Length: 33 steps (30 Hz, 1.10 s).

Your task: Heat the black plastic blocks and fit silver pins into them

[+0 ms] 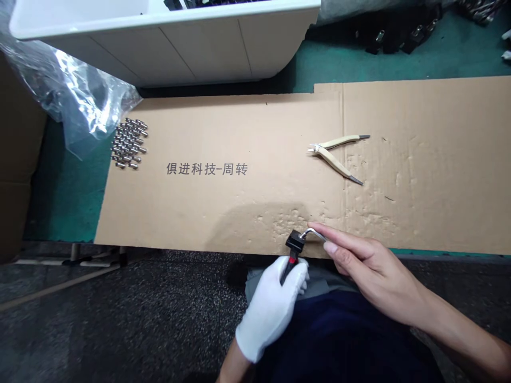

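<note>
At lower ctr of the frame, a black part (295,242) w/ a small red band is being held up by the gloved L hand (272,307), its slim stem being gripped btwn thumb & curled fingers; the exact set of the fingers beneath can't be told. Just to the R, a bent metal rod (318,234) is being pinched btwn thumb & index finger of the bare R hand (369,264), the index being stretched out along it, & its tip is being held against the block end of the black part; how deep it's being seated can't be told. Both are being held by the near edge of a cardboard sheet (223,213), on which dark printed characters (206,169) are being shown, approx mid-frame. Pliers w/ cream handles (333,161) are being left spread, R of ctr, tips pointing L. Small metal pcs (128,143) are being kept in a tight cluster at the sheet's L end, nr clear plastic (85,103). The upper L is being filled by a white bin (199,50), the upper R by dark parts (399,34) being borne on a green surface (403,66).
</note>
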Motion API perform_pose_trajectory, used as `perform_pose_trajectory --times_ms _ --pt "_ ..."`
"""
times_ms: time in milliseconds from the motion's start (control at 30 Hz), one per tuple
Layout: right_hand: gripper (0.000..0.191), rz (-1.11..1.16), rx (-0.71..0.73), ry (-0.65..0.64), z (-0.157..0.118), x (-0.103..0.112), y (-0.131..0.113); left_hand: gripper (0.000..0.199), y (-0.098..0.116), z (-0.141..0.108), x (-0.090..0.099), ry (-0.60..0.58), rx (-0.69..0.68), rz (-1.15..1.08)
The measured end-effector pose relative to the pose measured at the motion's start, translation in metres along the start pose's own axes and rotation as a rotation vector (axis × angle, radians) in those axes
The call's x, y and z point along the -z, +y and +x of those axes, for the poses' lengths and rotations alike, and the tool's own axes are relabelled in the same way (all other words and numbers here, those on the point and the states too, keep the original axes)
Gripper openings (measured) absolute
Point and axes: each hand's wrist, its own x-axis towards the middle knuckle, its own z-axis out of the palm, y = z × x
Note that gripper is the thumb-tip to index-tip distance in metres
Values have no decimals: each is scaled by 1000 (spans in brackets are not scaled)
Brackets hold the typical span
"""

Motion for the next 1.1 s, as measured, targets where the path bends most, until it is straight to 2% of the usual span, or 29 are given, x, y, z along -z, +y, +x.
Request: perform_pose_trajectory --times_ms 100,167,400,567,800,900,1000,1100 --pt "48 -19 61 8 0 2 -2 34 1 0 -1 -20 22 -34" --pt "46 20 39 -10 1 4 -1 30 4 0 2 -56 33 -57" --pt "46 456 -232 -122 12 8 6 23 7 -3 17 -186 25 -38" --pt "45 725 -433 -200 19 13 0 28 6 -9 16 -188 67 -31" --pt "46 762 -453 -190 24 22 -3 39 5 -22 20 -245 92 -83" --pt "56 659 -402 -186 27 23 -5 41 11 -30 23 -197 91 5" --pt "66 546 -344 -194 28 24 -6 44 21 -37 22 -48 74 250" --pt "64 518 -314 -222 28 24 -3 55 27 -38 18 72 66 412"
